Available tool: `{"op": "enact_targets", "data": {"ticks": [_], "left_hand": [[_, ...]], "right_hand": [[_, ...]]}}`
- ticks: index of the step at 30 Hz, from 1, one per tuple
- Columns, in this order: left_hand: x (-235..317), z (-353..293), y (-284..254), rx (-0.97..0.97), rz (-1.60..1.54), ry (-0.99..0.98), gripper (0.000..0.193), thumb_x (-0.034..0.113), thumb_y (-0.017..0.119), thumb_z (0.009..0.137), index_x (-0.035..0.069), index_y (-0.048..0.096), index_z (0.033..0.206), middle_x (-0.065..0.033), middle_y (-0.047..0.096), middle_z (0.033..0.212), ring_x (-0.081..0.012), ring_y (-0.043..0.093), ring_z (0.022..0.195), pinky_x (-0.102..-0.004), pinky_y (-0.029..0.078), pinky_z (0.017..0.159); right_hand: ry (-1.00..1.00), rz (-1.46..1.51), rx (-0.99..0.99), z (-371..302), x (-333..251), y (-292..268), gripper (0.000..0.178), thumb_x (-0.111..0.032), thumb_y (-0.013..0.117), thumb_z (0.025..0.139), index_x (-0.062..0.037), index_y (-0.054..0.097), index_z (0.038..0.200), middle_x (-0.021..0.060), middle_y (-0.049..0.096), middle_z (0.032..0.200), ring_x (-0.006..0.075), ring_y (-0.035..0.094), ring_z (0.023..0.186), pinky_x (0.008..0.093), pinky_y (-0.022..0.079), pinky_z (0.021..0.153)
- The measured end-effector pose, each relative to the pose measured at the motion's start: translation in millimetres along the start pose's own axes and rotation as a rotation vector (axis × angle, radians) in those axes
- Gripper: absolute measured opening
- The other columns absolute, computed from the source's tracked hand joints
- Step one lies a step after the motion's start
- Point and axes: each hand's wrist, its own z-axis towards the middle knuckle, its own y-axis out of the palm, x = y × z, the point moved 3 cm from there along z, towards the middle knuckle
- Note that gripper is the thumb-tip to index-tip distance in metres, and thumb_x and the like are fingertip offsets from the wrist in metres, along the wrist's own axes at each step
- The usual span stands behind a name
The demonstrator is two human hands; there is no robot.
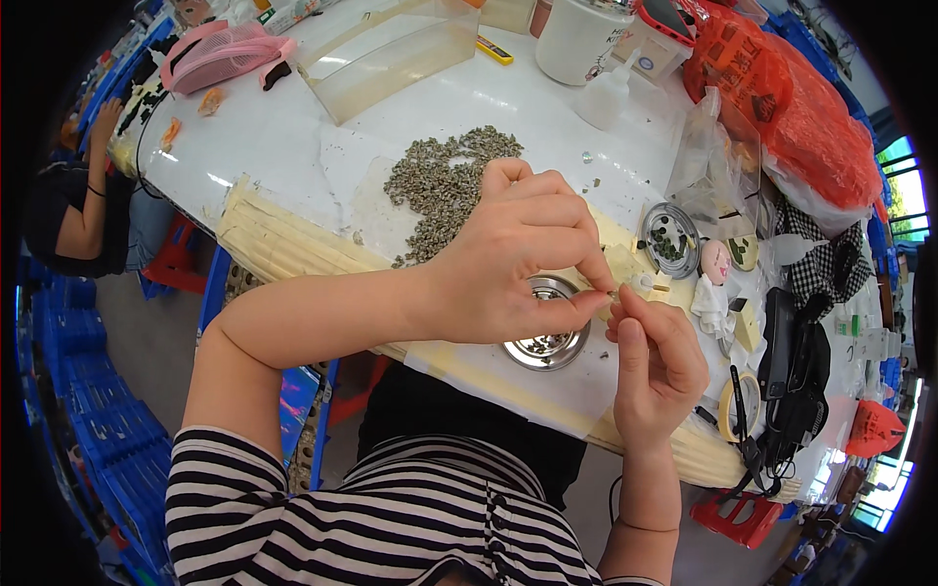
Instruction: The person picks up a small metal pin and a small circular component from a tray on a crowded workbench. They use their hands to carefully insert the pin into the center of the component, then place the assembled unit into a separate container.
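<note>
My left hand (523,259) reaches across the table with thumb and forefinger pinched together. Its fingertips meet those of my right hand (660,366), which is closed in a pinch too. Between them is a tiny piece (613,295), too small to name. Below my left hand a round shiny metal dish (545,354) holds a few small dark bits, partly hidden by that hand. Beyond the hand spreads a heap of small grey-green pieces (445,186) on the white table. A second round metal dish (670,239) with dark green bits stands to the right.
Cream padding (293,234) runs along the table edge. Farther back are a clear plastic tray (391,59), a yellow cutter (494,50), a white canister (576,39) and a red bag (782,107). A tape roll (735,408) and black cables lie right. Another person (78,215) sits left.
</note>
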Motion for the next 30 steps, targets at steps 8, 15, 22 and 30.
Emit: {"op": "enact_targets", "data": {"ticks": [8,15,22,30], "left_hand": [[-17.2,-4.4,-4.2,-0.571,-0.129,-0.164,0.006,0.018,0.077,0.078,0.017,0.071,0.081,0.0065,0.061,0.079,-0.0124,0.055,0.087,-0.0367,0.027,0.092],[-32.7,4.2,-21.3,-0.480,-0.050,-0.153,0.005,0.017,0.074,0.081,0.012,0.072,0.080,0.0028,0.062,0.077,-0.0163,0.057,0.082,-0.0350,0.032,0.089],[-73.3,7.5,-68.6,-0.217,0.459,-0.424,0.015,0.016,0.075,0.078,0.002,0.070,0.081,-0.0106,0.067,0.075,-0.0253,0.064,0.073,-0.0364,0.048,0.068],[-77.6,2.9,-62.9,-0.361,0.437,-0.623,0.012,0.013,0.074,0.077,0.001,0.070,0.081,-0.0125,0.069,0.077,-0.0257,0.066,0.070,-0.0349,0.051,0.065]], "right_hand": [[0.003,-0.017,0.026,-3.0,0.2,-2.2,0.019,0.005,0.067,0.085,0.0043,0.072,0.104,0.0120,0.068,0.086,0.0159,0.065,0.077,0.0246,0.050,0.070],[-0.013,-0.025,0.023,-3.7,0.0,-2.0,0.018,0.005,0.068,0.085,0.0046,0.072,0.102,0.0122,0.068,0.084,0.0163,0.064,0.075,0.0245,0.049,0.068],[-0.045,-0.041,-0.003,-3.1,-3.5,-1.2,0.016,0.005,0.067,0.085,0.0041,0.072,0.100,0.0118,0.068,0.083,0.0165,0.064,0.073,0.0246,0.049,0.067],[-0.037,-0.053,-0.012,-3.1,-4.7,-0.5,0.016,0.006,0.068,0.083,0.0039,0.073,0.098,0.0114,0.069,0.081,0.0169,0.063,0.072,0.0250,0.048,0.066]]}}
